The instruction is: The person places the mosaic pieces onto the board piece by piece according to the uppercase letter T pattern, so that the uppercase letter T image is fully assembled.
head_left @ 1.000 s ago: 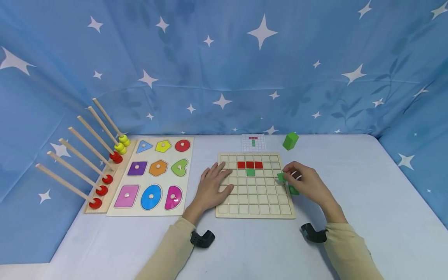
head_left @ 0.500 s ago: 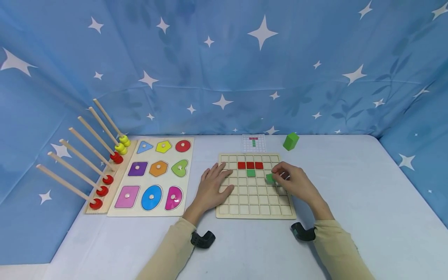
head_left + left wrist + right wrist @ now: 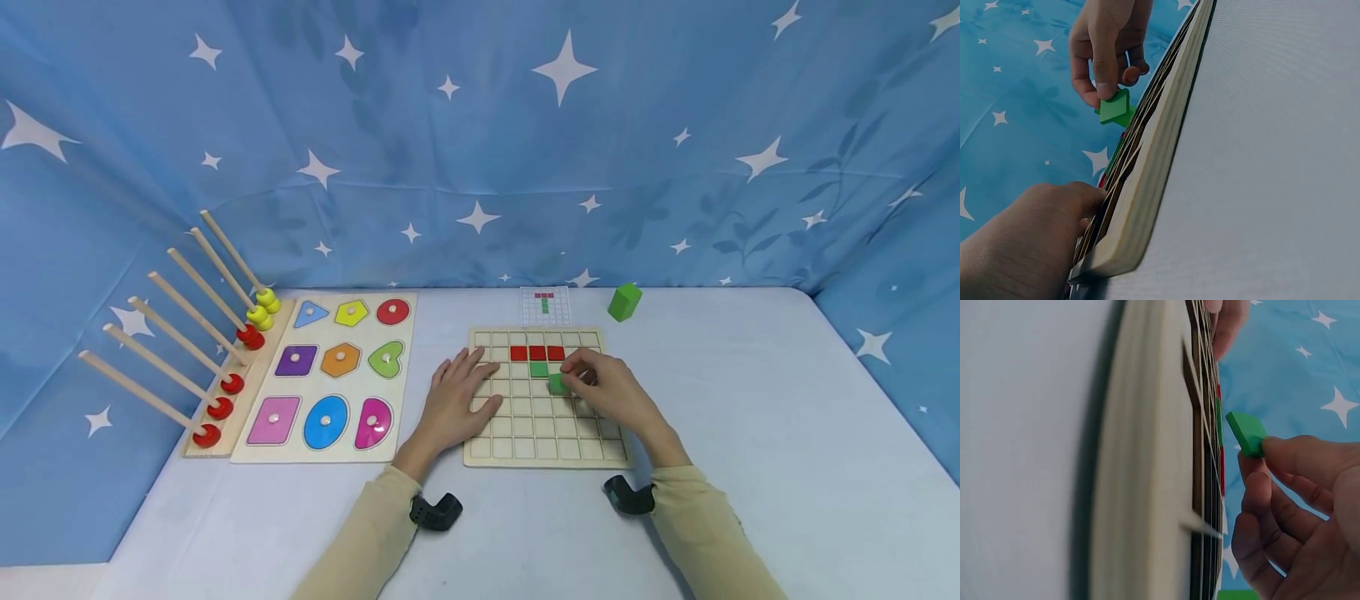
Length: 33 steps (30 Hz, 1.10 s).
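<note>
A wooden grid board [image 3: 523,448] lies flat on the table. Three red tiles [image 3: 536,353] sit in one row near its far side, with a green tile [image 3: 539,369] below the middle one. My left hand [image 3: 452,406] rests on the board's left part, fingers spread. Between thumb and fingertips my right hand [image 3: 611,390] pinches a loose green square tile [image 3: 1247,433]. That tile is tilted and held above the grid, just below and right of the placed green one. Part of the board's right side is hidden under the right hand.
Behind the board lies a pattern card [image 3: 545,307], and a green block [image 3: 625,302] stands to its right. On the left are a shape puzzle board [image 3: 322,417] and a peg rack [image 3: 238,367] with red and yellow beads. A starry curtain [image 3: 480,150] closes off the back.
My right hand has moved left from the board's right edge to near its middle, carrying the green tile. The left hand has stayed in place on the board.
</note>
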Each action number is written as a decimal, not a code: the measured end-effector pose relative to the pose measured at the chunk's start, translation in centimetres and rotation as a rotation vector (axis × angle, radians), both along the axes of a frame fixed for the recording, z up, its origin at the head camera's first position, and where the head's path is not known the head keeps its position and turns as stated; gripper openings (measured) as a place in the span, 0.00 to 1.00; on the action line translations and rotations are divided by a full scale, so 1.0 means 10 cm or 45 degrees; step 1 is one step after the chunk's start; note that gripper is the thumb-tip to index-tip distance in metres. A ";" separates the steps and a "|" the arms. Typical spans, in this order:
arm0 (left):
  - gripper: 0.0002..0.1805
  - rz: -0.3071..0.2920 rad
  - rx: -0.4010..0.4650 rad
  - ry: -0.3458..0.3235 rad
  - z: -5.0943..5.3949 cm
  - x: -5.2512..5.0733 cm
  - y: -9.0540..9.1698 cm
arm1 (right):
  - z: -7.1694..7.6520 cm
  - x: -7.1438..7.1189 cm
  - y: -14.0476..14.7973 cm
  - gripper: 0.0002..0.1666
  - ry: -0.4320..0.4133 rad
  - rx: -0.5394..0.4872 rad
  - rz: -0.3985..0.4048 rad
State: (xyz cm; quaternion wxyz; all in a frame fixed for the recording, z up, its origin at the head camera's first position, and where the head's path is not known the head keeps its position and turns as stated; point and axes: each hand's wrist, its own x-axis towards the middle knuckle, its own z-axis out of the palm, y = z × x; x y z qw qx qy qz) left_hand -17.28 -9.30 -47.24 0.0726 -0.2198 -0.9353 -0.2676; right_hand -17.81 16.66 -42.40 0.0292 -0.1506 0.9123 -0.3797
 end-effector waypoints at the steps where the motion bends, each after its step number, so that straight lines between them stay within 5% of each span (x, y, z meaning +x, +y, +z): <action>1: 0.27 0.002 -0.003 -0.003 0.00 0.00 0.00 | -0.01 0.00 -0.02 0.07 -0.002 -0.002 -0.002; 16: 0.26 -0.007 0.009 -0.004 -0.01 0.03 0.02 | -0.12 0.01 -0.20 0.05 -0.002 0.015 0.002; 33: 0.27 0.000 -0.007 -0.005 0.02 0.00 0.00 | -0.01 0.04 -0.15 0.13 -0.076 0.078 0.024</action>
